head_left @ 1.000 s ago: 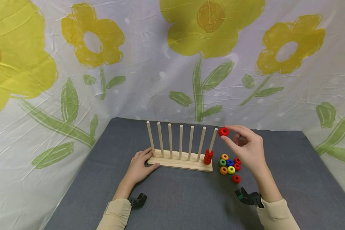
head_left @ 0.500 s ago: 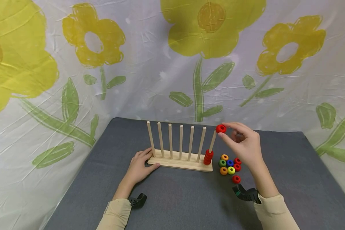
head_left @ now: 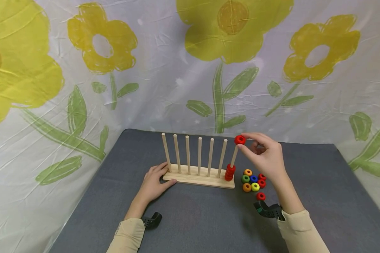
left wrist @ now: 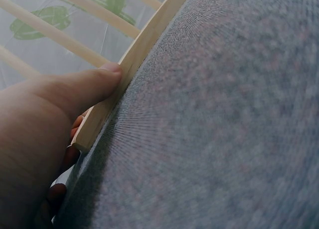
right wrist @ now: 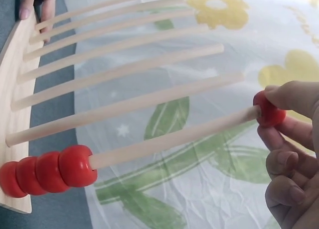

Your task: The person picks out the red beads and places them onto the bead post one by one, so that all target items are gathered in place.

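Observation:
A wooden peg stand [head_left: 197, 180] with several upright pegs sits on the table. My left hand [head_left: 155, 181] grips its left end, thumb along the front edge and fingers behind, as the left wrist view shows of the thumb [left wrist: 94, 87]. At the rightmost peg's tip, my right hand [head_left: 267, 156] pinches a red bead [right wrist: 269, 110] between thumb and fingers. In the right wrist view the peg's end meets the bead's hole; how deep it goes is hidden. Several red beads [right wrist: 47, 171] are stacked at the bottom of that same peg.
Right of the stand lies a loose cluster: orange beads, a green bead [head_left: 245, 179], a blue bead [head_left: 253, 179], a yellow bead [head_left: 255, 187] and red ones. One red bead [head_left: 261, 196] lies nearer the front. A flowered cloth [head_left: 164, 88] hangs behind the dark table [head_left: 193, 218].
My right hand has moved left and slightly up, bringing the red bead from beside the rightmost peg onto its tip. The left hand and the stand stay put.

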Tool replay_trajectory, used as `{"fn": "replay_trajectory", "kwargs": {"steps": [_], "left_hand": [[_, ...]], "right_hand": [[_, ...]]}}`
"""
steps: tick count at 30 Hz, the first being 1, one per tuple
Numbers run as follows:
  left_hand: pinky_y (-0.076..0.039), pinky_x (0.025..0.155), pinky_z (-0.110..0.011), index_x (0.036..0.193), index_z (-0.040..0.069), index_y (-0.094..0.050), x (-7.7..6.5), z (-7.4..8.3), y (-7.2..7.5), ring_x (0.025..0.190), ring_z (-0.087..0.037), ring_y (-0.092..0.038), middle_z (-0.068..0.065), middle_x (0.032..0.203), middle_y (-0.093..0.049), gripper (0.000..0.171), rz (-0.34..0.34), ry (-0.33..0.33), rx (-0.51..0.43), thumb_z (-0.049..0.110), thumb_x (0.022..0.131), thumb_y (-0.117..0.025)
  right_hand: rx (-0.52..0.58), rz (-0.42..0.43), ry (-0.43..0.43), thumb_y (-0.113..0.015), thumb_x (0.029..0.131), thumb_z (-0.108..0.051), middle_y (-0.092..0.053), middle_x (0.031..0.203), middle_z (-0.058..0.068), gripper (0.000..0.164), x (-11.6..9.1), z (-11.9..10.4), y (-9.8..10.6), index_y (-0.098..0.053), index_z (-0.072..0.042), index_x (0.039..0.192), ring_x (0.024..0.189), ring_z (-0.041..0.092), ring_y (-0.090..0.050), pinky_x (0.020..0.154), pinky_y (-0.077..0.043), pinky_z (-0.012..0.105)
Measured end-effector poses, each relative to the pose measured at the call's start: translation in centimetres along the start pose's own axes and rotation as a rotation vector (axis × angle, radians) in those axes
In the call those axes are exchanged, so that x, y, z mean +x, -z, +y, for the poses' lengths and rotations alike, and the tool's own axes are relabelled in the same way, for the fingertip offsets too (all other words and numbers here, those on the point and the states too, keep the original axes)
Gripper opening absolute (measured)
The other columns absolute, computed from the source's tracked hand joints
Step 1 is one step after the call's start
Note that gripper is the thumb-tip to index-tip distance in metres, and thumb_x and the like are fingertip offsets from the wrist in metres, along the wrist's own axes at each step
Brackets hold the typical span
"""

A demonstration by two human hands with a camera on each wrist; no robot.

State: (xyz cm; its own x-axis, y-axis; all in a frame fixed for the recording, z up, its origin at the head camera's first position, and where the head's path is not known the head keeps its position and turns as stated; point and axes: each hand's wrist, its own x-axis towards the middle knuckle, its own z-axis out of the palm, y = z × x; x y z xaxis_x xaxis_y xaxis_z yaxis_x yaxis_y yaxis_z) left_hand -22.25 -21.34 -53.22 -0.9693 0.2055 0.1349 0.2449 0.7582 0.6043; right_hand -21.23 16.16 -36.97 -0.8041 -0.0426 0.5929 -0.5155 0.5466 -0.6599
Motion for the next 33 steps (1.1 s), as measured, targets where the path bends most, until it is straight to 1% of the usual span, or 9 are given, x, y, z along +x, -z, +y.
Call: {"fn": "replay_trajectory", "kwargs": {"steps": [3, 9, 16, 20, 24, 33], "left_hand": [[-0.031, 0.118, -0.068, 0.155, 0.002, -0.054, 0.06, -0.05, -0.01, 0.148, -0.041, -0.040, -0.015, 0.166, -0.044, 0.074, -0.003, 0.000, 0.006, 0.041, 0.097, -0.079], [-0.031, 0.118, -0.066, 0.156, 0.004, -0.053, 0.24, -0.06, -0.02, 0.148, -0.040, -0.040, -0.014, 0.166, -0.043, 0.075, -0.022, 0.010, 0.016, 0.044, 0.097, -0.078], [-0.031, 0.118, -0.067, 0.156, 0.004, -0.053, 0.14, -0.16, -0.03, 0.148, -0.041, -0.040, -0.015, 0.166, -0.043, 0.075, -0.018, 0.007, 0.017, 0.043, 0.097, -0.078], [-0.031, 0.118, -0.067, 0.155, 0.004, -0.054, 0.14, -0.22, -0.08, 0.148, -0.041, -0.040, -0.015, 0.166, -0.044, 0.075, -0.014, 0.006, 0.017, 0.043, 0.097, -0.078], [-0.032, 0.118, -0.067, 0.155, 0.004, -0.055, 0.15, -0.24, -0.11, 0.148, -0.041, -0.041, -0.015, 0.166, -0.044, 0.074, -0.009, 0.004, 0.019, 0.043, 0.097, -0.079], [-0.032, 0.117, -0.068, 0.155, 0.004, -0.055, 0.19, -0.28, -0.19, 0.147, -0.042, -0.041, -0.014, 0.165, -0.045, 0.074, -0.001, -0.002, 0.019, 0.043, 0.097, -0.079]], "right_hand": [[-0.010, -0.008, -0.004, -0.087, 0.090, -0.010, -0.061, 0.080, 0.006, 0.029, -0.01, 0.16, -0.14, -0.082, -0.010, 0.118, 0.062, 0.013, -0.046, 0.052, -0.036, 0.019], [-0.031, -0.031, -0.015, -0.086, 0.091, -0.011, -0.062, 0.081, 0.004, 0.028, -0.20, 0.58, -0.18, -0.082, -0.012, 0.118, 0.062, 0.014, -0.046, 0.052, -0.036, 0.020], [-0.038, -0.046, -0.004, -0.087, 0.091, -0.012, -0.062, 0.082, 0.003, 0.028, -0.30, 0.70, -0.26, -0.082, -0.012, 0.119, 0.061, 0.014, -0.045, 0.052, -0.035, 0.020], [-0.025, -0.057, -0.003, -0.087, 0.090, -0.010, -0.068, 0.091, 0.002, 0.031, -0.45, 0.81, -0.24, -0.081, -0.012, 0.121, 0.061, 0.014, -0.045, 0.051, -0.036, 0.021], [-0.020, -0.048, -0.007, -0.086, 0.091, -0.009, -0.072, 0.103, -0.001, 0.033, -0.55, 0.90, -0.17, -0.079, -0.013, 0.124, 0.062, 0.012, -0.045, 0.051, -0.037, 0.022], [-0.007, -0.042, -0.017, -0.085, 0.092, -0.010, -0.073, 0.105, 0.001, 0.033, -0.66, 0.89, -0.13, -0.079, -0.012, 0.125, 0.063, 0.013, -0.046, 0.051, -0.038, 0.020]]}}
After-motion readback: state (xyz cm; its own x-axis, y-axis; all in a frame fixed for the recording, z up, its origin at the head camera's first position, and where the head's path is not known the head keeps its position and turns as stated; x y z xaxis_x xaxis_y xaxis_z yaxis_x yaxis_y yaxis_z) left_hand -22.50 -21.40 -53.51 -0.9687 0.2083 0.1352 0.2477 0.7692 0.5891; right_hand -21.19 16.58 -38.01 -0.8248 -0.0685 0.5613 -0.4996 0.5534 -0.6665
